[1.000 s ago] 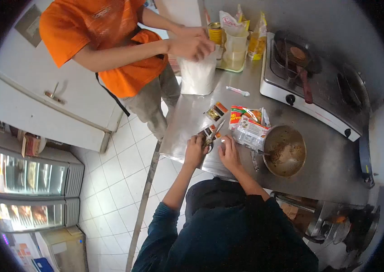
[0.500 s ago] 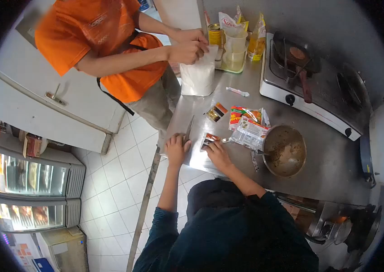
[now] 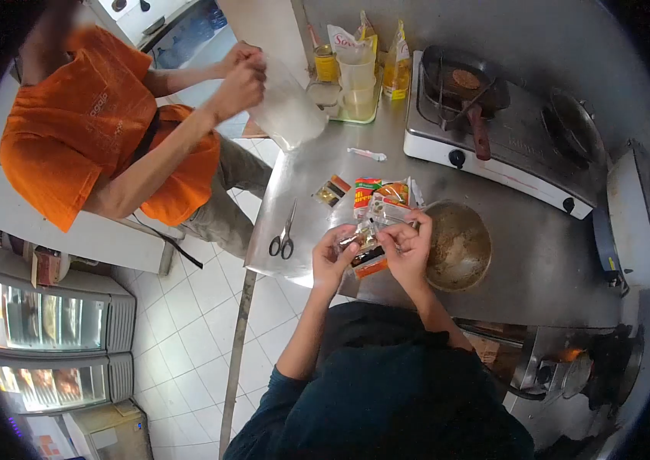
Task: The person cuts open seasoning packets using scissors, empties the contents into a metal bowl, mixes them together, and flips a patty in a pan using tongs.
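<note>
My left hand and my right hand pinch a small seasoning sachet between them, above the counter's front part. Its clear face shows something brownish inside. Under my hands lies a black and orange packet, partly covered. Scissors rest on the steel to the left, handles towards me. Just right of my right hand stands a metal bowl with brown residue in it. Behind my fingers are a red and green noodle wrapper and another sachet.
A co-worker in an orange shirt holds a plastic bag of white powder at the counter's left end. At the back stand plastic containers and an oil pouch. A gas stove carries a pan.
My left hand has left the scissors and come up to the sachet. My right hand has lifted from the counter. The co-worker has raised and tilted the bag; the view has shifted.
</note>
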Action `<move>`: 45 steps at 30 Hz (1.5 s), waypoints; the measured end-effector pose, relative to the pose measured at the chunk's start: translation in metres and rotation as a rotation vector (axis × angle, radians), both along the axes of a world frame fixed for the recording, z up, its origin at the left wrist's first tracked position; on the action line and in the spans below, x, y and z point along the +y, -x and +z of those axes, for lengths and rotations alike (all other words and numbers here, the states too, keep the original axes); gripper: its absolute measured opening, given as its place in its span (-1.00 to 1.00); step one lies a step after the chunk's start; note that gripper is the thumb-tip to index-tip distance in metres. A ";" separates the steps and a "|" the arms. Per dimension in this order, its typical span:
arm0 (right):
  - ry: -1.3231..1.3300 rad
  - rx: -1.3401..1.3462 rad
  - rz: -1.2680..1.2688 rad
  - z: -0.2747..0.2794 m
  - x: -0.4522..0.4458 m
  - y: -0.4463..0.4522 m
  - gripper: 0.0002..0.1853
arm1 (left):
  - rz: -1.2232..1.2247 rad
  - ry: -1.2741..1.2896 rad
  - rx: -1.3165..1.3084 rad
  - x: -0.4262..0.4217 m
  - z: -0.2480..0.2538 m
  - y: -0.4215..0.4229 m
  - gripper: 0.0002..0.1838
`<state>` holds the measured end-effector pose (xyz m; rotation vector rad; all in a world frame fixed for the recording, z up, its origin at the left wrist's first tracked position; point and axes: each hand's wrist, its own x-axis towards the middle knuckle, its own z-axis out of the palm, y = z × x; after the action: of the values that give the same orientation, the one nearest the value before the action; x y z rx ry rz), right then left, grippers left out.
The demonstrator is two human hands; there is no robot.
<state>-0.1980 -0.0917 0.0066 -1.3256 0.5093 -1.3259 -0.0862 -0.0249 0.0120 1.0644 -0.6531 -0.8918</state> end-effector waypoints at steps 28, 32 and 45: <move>0.471 0.567 0.077 -0.002 0.040 0.033 -0.94 | 0.023 -0.261 -0.871 -0.058 -0.050 -0.088 -0.88; 0.437 0.630 0.037 0.027 0.034 0.029 -0.94 | -0.066 -0.080 -1.010 -0.003 0.010 -0.054 -0.88; 0.400 0.399 0.194 0.058 0.030 0.015 -0.94 | -0.042 0.065 -0.397 0.058 0.037 -0.008 -0.89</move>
<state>-0.2134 -0.0615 0.0649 -1.9407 0.3794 -1.0344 -0.0778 0.0334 0.0488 1.1839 -1.0303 -0.6935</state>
